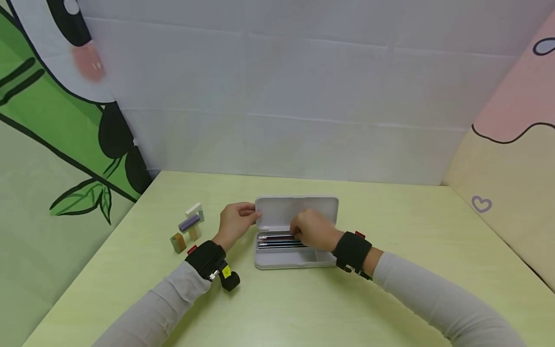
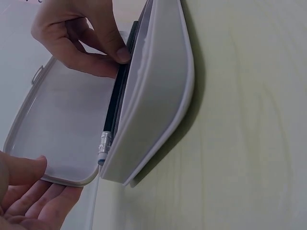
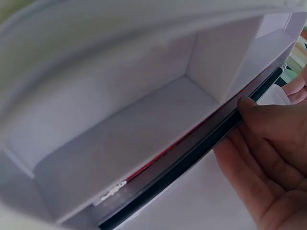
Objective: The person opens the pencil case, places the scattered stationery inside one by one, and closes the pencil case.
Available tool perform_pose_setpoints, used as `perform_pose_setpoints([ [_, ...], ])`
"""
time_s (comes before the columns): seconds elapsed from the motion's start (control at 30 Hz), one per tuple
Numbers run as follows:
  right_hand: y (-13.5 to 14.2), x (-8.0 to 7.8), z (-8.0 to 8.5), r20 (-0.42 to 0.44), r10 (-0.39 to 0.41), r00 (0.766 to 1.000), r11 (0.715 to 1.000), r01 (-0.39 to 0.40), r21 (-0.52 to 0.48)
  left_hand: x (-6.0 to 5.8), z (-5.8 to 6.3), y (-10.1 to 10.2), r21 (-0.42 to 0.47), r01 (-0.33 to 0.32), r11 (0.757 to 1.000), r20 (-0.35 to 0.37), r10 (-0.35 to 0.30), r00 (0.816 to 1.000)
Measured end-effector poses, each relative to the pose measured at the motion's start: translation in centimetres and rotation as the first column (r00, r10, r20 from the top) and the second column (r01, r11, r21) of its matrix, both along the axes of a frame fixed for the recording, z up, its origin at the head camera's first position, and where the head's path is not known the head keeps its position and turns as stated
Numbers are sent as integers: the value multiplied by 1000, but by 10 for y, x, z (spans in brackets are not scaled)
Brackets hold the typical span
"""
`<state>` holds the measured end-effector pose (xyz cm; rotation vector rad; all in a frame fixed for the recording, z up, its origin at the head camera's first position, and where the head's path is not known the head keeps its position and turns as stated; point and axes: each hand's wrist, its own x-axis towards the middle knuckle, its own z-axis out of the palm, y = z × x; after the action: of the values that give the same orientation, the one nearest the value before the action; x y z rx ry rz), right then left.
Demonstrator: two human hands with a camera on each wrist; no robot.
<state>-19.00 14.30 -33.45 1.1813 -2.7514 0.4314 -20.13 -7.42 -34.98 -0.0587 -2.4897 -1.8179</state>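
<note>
A pale grey pencil case (image 1: 282, 263) lies unfolded on the table, its lid (image 1: 277, 212) raised at the back. My left hand (image 1: 236, 222) grips the left edge of that lid, thumb inside and fingers behind. Above the tray, my right hand (image 1: 315, 230) pinches a dark pencil (image 2: 113, 108) between thumb and fingers. This pencil has a silver band and a pale eraser at the end nearest my left hand. Several more pencils (image 1: 277, 245) lie in the case, partly hidden by the right hand. Beside the dark pencil runs a thin red strip (image 3: 177, 143).
Left of the case stand small blocks: a white one (image 1: 193, 209), a purple one (image 1: 189, 222) and a brown-green one (image 1: 178, 243). Light dividers (image 3: 223, 62) split the case's tray. A white sheet (image 1: 277, 120) hangs behind the table (image 1: 390, 217).
</note>
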Motion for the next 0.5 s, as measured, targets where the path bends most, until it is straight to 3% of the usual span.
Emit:
perform_pose_setpoints([
  [0.5, -2, -2, -8, -13, 17, 1000, 999, -17, -28, -1, -1, -1, -2, -1, 1000, -2, 1, 1000],
])
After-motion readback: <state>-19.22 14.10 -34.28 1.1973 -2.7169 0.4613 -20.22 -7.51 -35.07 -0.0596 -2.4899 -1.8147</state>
